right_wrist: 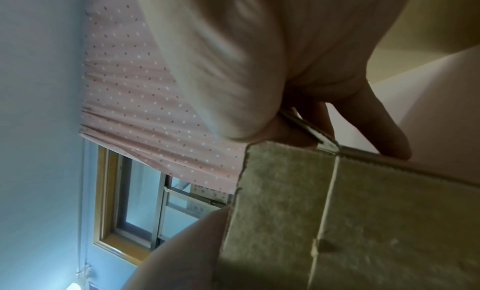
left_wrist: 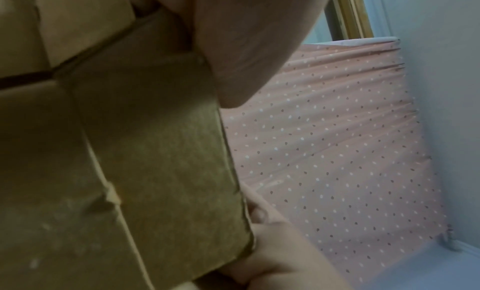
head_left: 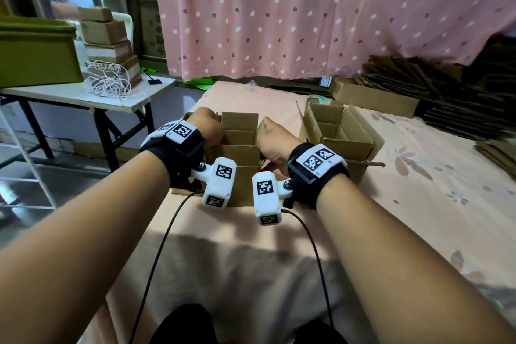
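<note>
Corrugated brown cardboard makes up the open box [head_left: 241, 153]. In the head view it stands on a peach, flower-printed sheet [head_left: 418, 190], its flaps upright and stepped folds showing inside. The left hand [head_left: 206, 127] grips the box's left wall with knuckles curled over the rim. The right hand [head_left: 272, 142] grips the right wall the same way. Just right of the box sits a second open carton [head_left: 343, 131] of the same matte board. Farther right of the box lies a ragged stack of flattened cardboard [head_left: 446, 98]. Behind the box hangs a soft pink curtain [head_left: 307, 8] with pale and dark spots. Well left of the box is a folding table [head_left: 117, 100] bearing a tangle of thin white cord [head_left: 109, 81].

The left wrist view shows the box [left_wrist: 155, 151] close up. Its surface is fibrous and scuffed, with a pale scored crease and a rough cut edge. The left hand [left_wrist: 246, 48] clamps one panel, the heel of the hand on the near side and a fingertip [left_wrist: 259, 213] wrapped round the far edge.

The right wrist view shows a squared flap of the box [right_wrist: 350, 212] with a frayed edge and a straight crease. The right hand [right_wrist: 221, 69] pinches it, with fingers [right_wrist: 379, 126] hooked over the top edge and the thumb [right_wrist: 182, 253] against the outer face.
</note>
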`<state>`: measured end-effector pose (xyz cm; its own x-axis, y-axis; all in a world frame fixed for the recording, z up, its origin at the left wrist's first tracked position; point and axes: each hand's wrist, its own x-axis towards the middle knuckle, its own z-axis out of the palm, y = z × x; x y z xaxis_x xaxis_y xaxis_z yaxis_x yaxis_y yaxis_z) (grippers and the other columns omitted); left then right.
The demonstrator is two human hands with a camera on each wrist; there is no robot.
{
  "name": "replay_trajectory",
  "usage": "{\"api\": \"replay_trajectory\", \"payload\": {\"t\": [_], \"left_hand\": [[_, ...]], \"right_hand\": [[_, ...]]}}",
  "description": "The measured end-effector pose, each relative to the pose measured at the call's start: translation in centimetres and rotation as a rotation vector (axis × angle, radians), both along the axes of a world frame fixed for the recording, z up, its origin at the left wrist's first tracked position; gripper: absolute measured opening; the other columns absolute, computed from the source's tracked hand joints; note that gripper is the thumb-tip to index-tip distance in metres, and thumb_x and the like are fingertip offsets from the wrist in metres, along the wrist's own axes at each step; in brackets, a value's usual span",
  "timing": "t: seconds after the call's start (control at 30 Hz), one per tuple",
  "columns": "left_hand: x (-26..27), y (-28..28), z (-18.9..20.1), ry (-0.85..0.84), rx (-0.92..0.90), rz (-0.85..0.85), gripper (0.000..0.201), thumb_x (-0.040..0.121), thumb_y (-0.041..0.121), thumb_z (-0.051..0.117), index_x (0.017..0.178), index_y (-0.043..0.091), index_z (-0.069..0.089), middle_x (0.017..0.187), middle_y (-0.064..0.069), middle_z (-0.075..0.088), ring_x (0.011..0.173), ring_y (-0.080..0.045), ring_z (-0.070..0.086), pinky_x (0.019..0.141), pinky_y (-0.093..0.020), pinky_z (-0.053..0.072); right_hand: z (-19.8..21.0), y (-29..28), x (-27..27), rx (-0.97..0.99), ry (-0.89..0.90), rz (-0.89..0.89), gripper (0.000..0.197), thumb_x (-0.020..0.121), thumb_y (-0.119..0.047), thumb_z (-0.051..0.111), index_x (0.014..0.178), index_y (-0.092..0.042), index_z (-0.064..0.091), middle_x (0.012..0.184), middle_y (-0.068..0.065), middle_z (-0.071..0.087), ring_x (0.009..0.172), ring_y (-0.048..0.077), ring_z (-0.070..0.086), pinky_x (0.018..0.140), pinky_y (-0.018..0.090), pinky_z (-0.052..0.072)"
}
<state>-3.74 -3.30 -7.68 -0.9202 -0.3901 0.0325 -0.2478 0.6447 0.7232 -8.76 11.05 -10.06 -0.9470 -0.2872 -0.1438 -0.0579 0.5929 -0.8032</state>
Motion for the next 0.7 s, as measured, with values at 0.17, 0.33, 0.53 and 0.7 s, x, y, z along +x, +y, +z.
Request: {"api": "replay_trajectory", "payload": {"t": [0.17,0.33,0.53,0.7], "left_hand": [[-0.1,0.1,-0.3,0.003,0.002,-0.025,0.027,0.091,0.003,0.053,0.113,0.010,0.068,0.101,-0.014,0.067,0.097,-0.033,0.064,0.087,-0.041,0.058],[-0.5,0.6,-0.3,-0.002,-0.065,-0.050,0.029,0.089,0.005,0.054,0.115,0.011,0.066,0.096,-0.009,0.062,0.093,-0.028,0.058,0.085,-0.039,0.055],[-1.0,1.0,0.7,0.073,-0.077,-0.037,0.029,0.091,0.007,0.053,0.118,0.005,0.065,0.108,-0.016,0.068,0.100,-0.032,0.065,0.092,-0.045,0.057],[-1.2,1.6,3.4,0.161,-0.112,-0.002,0.029,0.089,0.006,0.052,0.115,0.006,0.067,0.103,-0.017,0.068,0.097,-0.034,0.066,0.083,-0.041,0.059]], "right_hand": [[0.4,0.9,0.3,-0.020,0.011,-0.009,0.058,0.079,-0.003,0.036,0.134,-0.021,0.042,0.123,0.016,0.060,0.113,0.040,0.062,0.091,0.055,0.056],[0.1,1.3,0.3,-0.016,0.015,-0.018,0.085,0.082,-0.003,0.038,0.158,-0.031,0.014,0.148,0.013,0.047,0.123,0.042,0.058,0.095,0.056,0.055],[1.4,1.9,0.6,-0.030,0.075,-0.022,0.084,0.083,-0.007,0.035,0.159,-0.032,0.009,0.147,0.014,0.049,0.120,0.039,0.060,0.097,0.054,0.054],[4.2,2.7,0.3,-0.053,0.088,-0.017,0.081,0.085,-0.005,0.035,0.157,-0.035,0.013,0.117,0.011,0.060,0.101,0.037,0.067,0.053,0.033,0.060]]}}
